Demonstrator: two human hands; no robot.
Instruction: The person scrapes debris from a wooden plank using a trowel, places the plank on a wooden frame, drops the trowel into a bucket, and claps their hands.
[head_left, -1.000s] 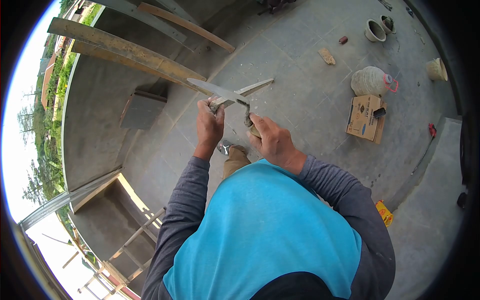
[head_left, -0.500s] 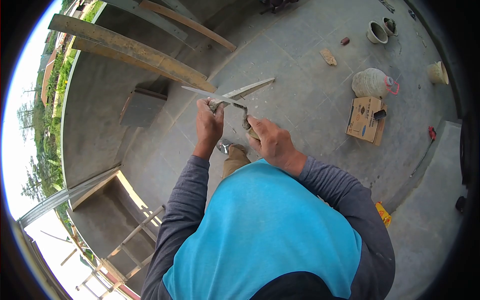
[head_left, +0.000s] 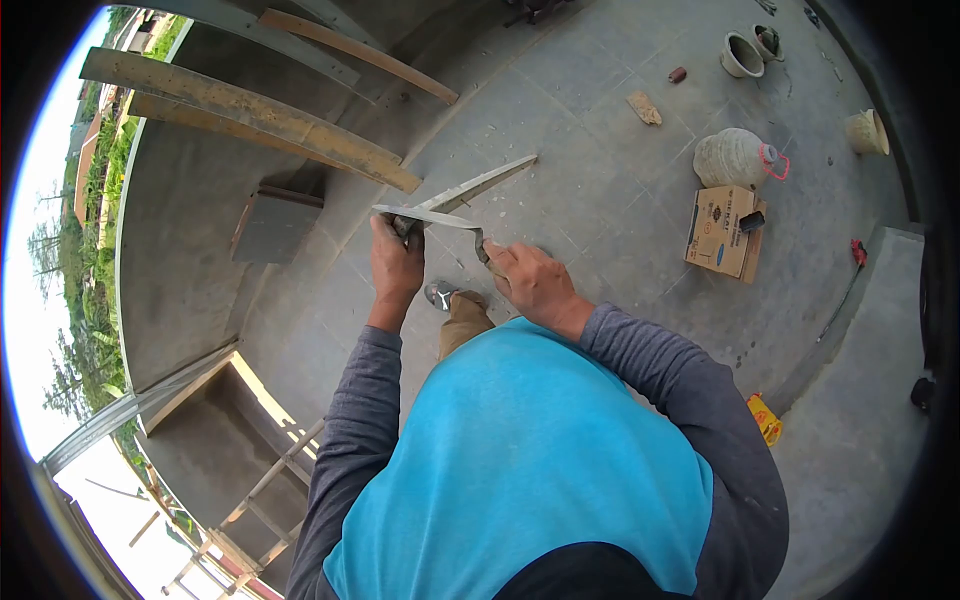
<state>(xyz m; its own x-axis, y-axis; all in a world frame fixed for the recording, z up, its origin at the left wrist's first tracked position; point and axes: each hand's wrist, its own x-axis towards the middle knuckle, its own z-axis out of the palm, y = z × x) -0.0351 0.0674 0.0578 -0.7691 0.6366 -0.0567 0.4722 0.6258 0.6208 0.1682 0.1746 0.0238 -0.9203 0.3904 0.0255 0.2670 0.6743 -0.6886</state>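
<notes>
My right hand (head_left: 540, 283) is closed around the handle of a trowel (head_left: 445, 217), and the blade points left. That blade lies over the near end of a long, narrow, mortar-smeared strip (head_left: 490, 183), close above my left hand (head_left: 397, 265). The left fingers are wrapped round the strip's near end, though the blade partly hides this grip. From there the strip reaches up and to the right, its far end free over the tiled floor. I cannot tell what the strip is made of.
Long planks (head_left: 250, 105) lean at the upper left. On the floor at right are a cardboard box (head_left: 715, 230), a large dirty jug (head_left: 728, 158) and several pots, one a grey pot (head_left: 741, 56). A wooden ladder (head_left: 262, 490) stands lower left. A low ledge (head_left: 860, 370) runs along the right.
The trowel blade has tilted flatter, its tip now just above my left hand rather than pointing up past it. Both hands sit slightly further left in view.
</notes>
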